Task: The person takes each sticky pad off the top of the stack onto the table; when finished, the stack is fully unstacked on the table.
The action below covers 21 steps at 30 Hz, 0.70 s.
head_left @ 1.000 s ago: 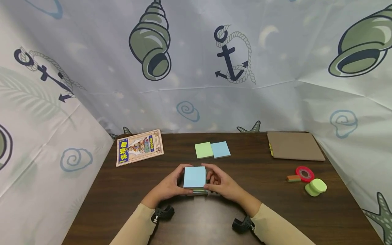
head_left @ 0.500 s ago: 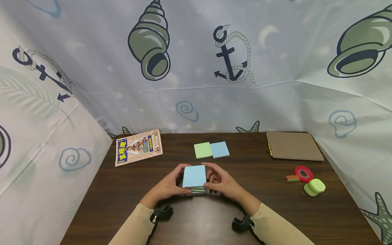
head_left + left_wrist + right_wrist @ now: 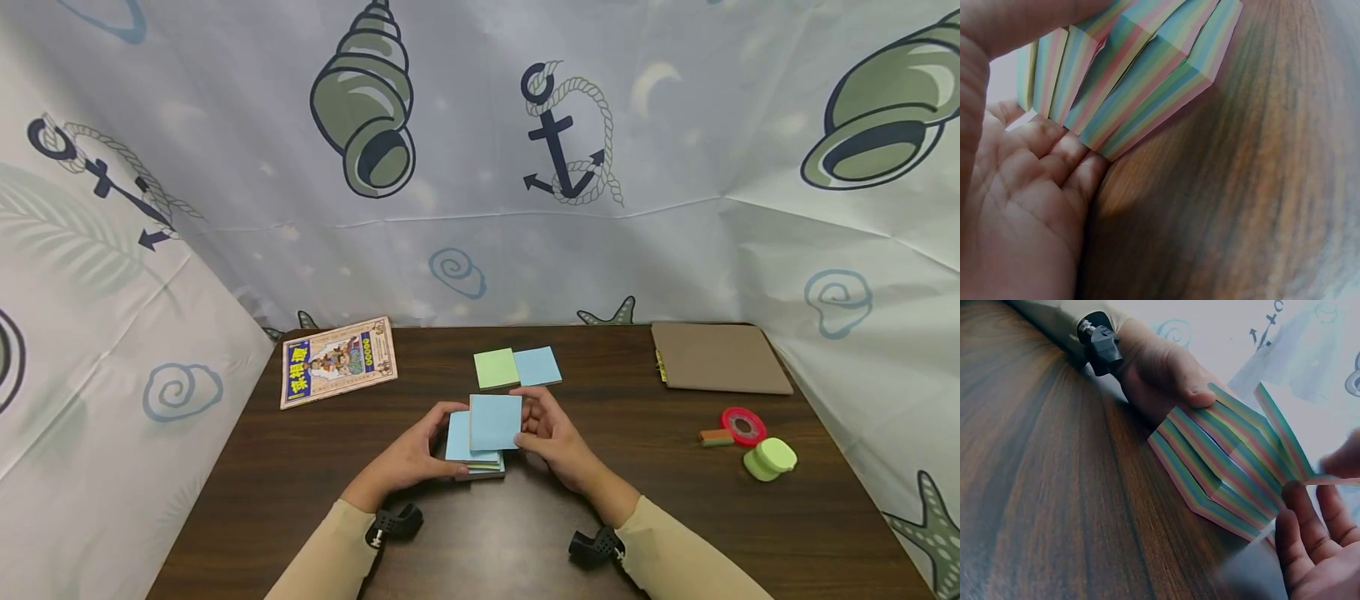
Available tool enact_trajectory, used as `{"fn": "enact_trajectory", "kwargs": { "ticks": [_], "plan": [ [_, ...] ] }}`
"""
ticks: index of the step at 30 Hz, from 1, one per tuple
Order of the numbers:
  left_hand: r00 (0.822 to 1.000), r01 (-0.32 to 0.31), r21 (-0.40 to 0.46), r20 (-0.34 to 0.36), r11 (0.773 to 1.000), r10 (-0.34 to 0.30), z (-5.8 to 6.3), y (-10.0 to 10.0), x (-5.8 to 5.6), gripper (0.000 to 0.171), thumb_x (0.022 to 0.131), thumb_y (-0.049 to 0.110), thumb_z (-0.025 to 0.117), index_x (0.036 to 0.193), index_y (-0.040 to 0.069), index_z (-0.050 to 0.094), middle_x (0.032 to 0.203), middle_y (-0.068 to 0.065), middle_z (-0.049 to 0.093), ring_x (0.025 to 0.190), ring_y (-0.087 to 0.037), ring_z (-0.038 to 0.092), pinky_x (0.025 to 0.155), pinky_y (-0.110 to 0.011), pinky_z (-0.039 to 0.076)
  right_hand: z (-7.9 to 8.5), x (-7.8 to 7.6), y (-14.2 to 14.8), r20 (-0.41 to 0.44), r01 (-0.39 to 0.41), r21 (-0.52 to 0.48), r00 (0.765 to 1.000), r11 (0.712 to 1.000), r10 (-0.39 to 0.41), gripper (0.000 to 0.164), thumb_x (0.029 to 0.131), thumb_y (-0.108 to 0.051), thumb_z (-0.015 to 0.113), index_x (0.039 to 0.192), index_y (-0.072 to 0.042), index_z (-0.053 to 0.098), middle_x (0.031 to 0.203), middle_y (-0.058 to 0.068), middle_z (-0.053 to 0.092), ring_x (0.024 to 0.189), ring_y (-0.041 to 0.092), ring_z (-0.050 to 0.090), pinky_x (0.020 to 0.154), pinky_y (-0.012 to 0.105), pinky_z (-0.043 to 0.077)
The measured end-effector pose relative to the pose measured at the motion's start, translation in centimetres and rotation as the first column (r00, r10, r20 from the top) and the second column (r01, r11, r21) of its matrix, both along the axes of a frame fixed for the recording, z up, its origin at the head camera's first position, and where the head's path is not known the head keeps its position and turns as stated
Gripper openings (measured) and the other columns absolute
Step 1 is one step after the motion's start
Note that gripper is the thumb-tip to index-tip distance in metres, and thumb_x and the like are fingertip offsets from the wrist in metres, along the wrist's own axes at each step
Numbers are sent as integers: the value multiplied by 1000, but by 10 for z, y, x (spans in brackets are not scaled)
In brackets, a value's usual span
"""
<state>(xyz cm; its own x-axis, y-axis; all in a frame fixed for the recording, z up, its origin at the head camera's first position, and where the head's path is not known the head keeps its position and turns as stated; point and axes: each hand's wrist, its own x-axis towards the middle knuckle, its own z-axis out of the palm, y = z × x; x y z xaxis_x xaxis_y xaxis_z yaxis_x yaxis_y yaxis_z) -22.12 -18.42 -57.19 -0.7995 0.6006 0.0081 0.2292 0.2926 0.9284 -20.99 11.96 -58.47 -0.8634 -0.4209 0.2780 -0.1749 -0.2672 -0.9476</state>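
Note:
My left hand (image 3: 416, 450) grips the stack of sticky note pads (image 3: 459, 442) at the middle of the table, thumb at the near side. Between the thumb and fingers of my right hand (image 3: 555, 437) is a light blue sticky note pad (image 3: 496, 422), held above the stack and shifted to its right. Striped edges of several stacked pads (image 3: 1141, 69) show in the left wrist view. In the right wrist view the held pad (image 3: 1282, 428) tilts away from the stack. A green pad (image 3: 495, 368) and another blue pad (image 3: 537, 365) lie side by side behind the hands.
An illustrated booklet (image 3: 339, 362) lies at the back left, a brown notebook (image 3: 720, 358) at the back right. On the right are a red tape roll (image 3: 743, 426), a small orange-and-green block (image 3: 716, 437) and a light green lidded container (image 3: 770, 459). A patterned curtain (image 3: 480, 167) hangs behind the table.
My right hand has lifted the top blue pad off the stack and moved it slightly right and away from me. The left hand keeps its grip on the stack.

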Motion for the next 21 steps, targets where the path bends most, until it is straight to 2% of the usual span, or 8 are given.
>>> {"fn": "enact_trajectory", "kwargs": {
  "ticks": [3, 5, 9, 13, 17, 21],
  "plan": [
    [1000, 1, -4, 3, 1000, 0, 0, 0, 0, 92, 85, 22, 97, 159, 30, 42, 152, 1, 58, 136, -22, 55, 113, -25, 41, 1, -1, 0, 17, 36, -42, 999, 998, -35, 61, 100, 10, 64, 154, 4, 40, 107, 12, 49, 84, 11, 57, 76, 24, 51],
    [1000, 0, -9, 4, 1000, 0, 0, -1, 0, 93, 85, 22, 97, 159, 30, 42, 152, 2, 58, 136, -22, 56, 113, -25, 41, 1, -1, 0, 42, 69, -52, 997, 996, -67, 58, 101, 9, 64, 153, 5, 40, 110, 10, 51, 85, 11, 59, 76, 26, 55],
    [1000, -2, -13, 7, 1000, 3, 0, -1, 0, 94, 85, 22, 97, 160, 28, 41, 150, 2, 59, 135, -22, 56, 113, -26, 42, 3, -2, 2, 90, 110, -37, 990, 993, -106, 56, 103, 6, 66, 153, 6, 42, 113, 10, 50, 86, 12, 60, 70, 38, 62],
    [1000, 0, -15, 6, 1000, 0, 0, -1, 0, 95, 85, 22, 97, 161, 24, 41, 150, 2, 59, 136, -22, 56, 113, -26, 42, 5, -3, 3, 104, 100, -18, 990, 995, -97, 59, 103, 3, 68, 155, 10, 39, 112, 12, 52, 90, 13, 62, 69, 45, 64],
    [1000, 2, -9, 12, 1000, -2, -1, -1, -1, 94, 85, 22, 97, 161, 25, 41, 150, 3, 59, 136, -22, 57, 113, -26, 42, 5, -4, 5, 124, 111, -18, 986, 994, -108, 59, 105, 1, 67, 157, 6, 42, 113, 9, 55, 92, 12, 62, 70, 40, 63],
    [1000, 0, -11, 12, 1000, 1, -1, -1, -1, 94, 85, 23, 97, 161, 26, 41, 148, 3, 59, 135, -22, 57, 113, -27, 42, 6, -9, 11, 138, 188, -13, 973, 982, -185, 56, 107, -2, 65, 160, -4, 47, 117, 7, 54, 93, 12, 60, 69, 32, 60]
  ]
}}
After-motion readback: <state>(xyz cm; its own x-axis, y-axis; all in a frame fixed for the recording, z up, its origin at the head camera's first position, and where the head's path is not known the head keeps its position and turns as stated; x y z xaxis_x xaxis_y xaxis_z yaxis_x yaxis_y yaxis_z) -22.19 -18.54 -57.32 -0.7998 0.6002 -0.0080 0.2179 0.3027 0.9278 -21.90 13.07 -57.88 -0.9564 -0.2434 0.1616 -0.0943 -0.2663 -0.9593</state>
